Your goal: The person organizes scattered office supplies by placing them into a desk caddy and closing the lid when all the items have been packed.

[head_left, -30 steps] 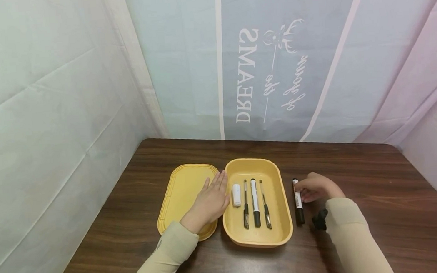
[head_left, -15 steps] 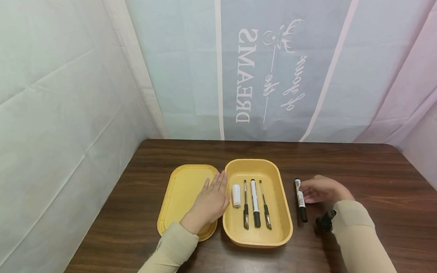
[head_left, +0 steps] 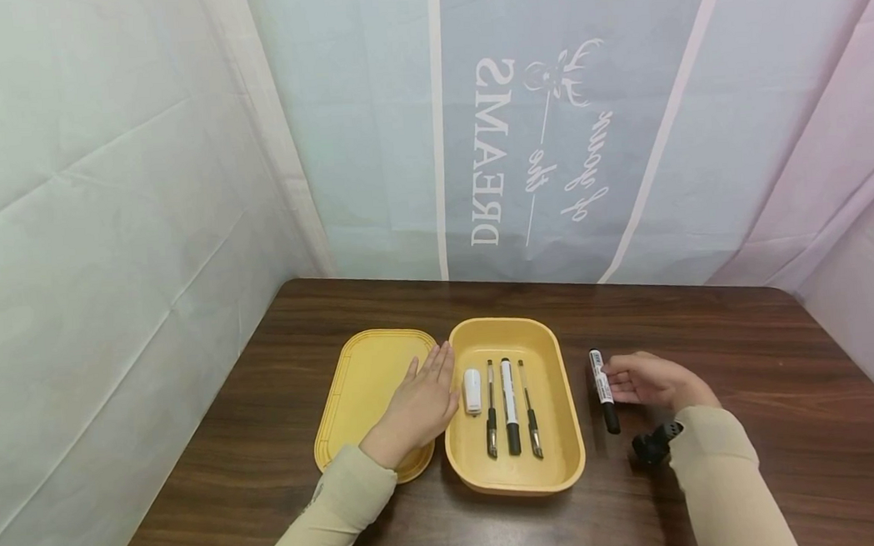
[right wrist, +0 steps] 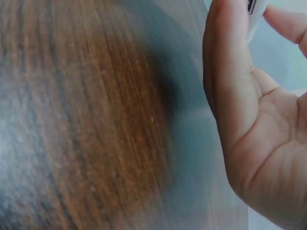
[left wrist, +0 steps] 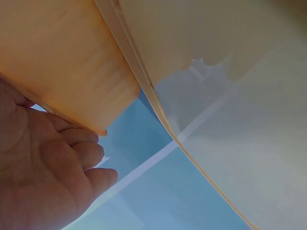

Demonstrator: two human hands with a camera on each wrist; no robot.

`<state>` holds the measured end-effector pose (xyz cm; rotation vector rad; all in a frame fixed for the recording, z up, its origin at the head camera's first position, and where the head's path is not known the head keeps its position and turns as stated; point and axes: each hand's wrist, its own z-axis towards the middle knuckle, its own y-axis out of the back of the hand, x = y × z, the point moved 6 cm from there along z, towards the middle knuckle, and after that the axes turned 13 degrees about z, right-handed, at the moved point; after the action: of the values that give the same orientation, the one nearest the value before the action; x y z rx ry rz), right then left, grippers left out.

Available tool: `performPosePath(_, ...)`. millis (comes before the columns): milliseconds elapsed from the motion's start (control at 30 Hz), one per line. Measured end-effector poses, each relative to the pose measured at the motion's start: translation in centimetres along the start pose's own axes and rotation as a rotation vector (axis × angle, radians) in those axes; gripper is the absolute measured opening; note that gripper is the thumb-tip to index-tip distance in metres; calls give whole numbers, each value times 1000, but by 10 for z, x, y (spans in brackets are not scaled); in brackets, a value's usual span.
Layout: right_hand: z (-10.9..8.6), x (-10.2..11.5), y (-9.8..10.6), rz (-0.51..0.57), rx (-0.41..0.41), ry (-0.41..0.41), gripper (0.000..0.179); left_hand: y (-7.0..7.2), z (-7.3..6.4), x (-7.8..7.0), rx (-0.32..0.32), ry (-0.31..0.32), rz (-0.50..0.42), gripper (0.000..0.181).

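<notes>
My right hand pinches a white marker with a black cap to the right of the yellow box. In the right wrist view, a bit of the white marker shows at the top, between thumb and fingertip. My left hand lies with its fingers straight at the left rim of the box, over part of the yellow lid. Inside the box, side by side, are a small white stapler-like item, two black-gripped pens and another white-and-black marker.
A dark wood table carries everything. Near the right cuff is a small black device. Hanging cloth with lettering stands behind the table, with more cloth at both sides.
The marker in my right hand has shifted slightly right and up, and its lower end has swung to the right. My right hand has moved a little right with it. The left hand stays put.
</notes>
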<state>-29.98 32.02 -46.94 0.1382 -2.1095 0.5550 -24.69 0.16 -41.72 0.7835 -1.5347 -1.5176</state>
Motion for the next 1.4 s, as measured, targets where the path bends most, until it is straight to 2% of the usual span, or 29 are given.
performPosePath(167,-3,5,-6,95,97,16,31,0,0,0,-1,-1,-2,58)
performPosePath(300,-4,9,-11,149,145,35,40,0,0,0,-4,1,-8,58)
performPosePath(533,-6,16,-20,273,227,55,45,-1,0,0,-3,4,-10,58)
performPosePath(833,-7,19,-23,408,273,73,47,0,0,1,-9,4,-9,58)
performPosePath(1067,-7,20,-26,502,372,67,50,2,-1,0,4,3,-12,58)
performPosePath(1167,-7,20,-26,565,382,47,48,3,-1,0,5,3,-14,58)
performPosePath(1300,-7,21,-28,621,358,27,43,2,-1,0,0,3,-11,58)
performPosePath(1400,-7,24,-34,630,364,23,41,1,-1,0,1,4,-9,58)
